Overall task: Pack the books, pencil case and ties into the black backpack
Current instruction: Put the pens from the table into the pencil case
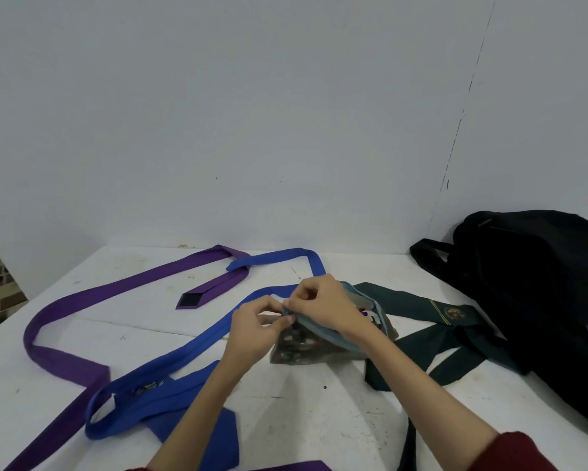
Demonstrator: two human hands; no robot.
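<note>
Pencil case [319, 341]: it sits on the white table [319, 430] in front of you, between the blue tie and the dark green tie, with its grey-blue zip edge facing up and part of the opening gaping at the far end.
Your left hand [255, 331]: forearm comes in from the lower middle, wrist bent up, fingers curled, and thumb and fingertips pinch the near end of the case's top edge.
Your right hand [319, 304]: forearm reaches in from the lower right in a dark red sleeve [517, 450], hand arched over the case, fingers curled down and pinching the same edge right beside your left fingertips.
Blue tie [190, 355]: it loops across the table from behind your hands toward the near left edge, passing under your left forearm.
Purple tie [92, 297]: it lies in a long curve on the left, its pointed end near the table's middle.
Dark green tie [435, 311]: it lies crumpled to the right of the case, touching the backpack.
Black backpack [540, 300]: it rests on the table's right side, well clear of both hands.
</note>
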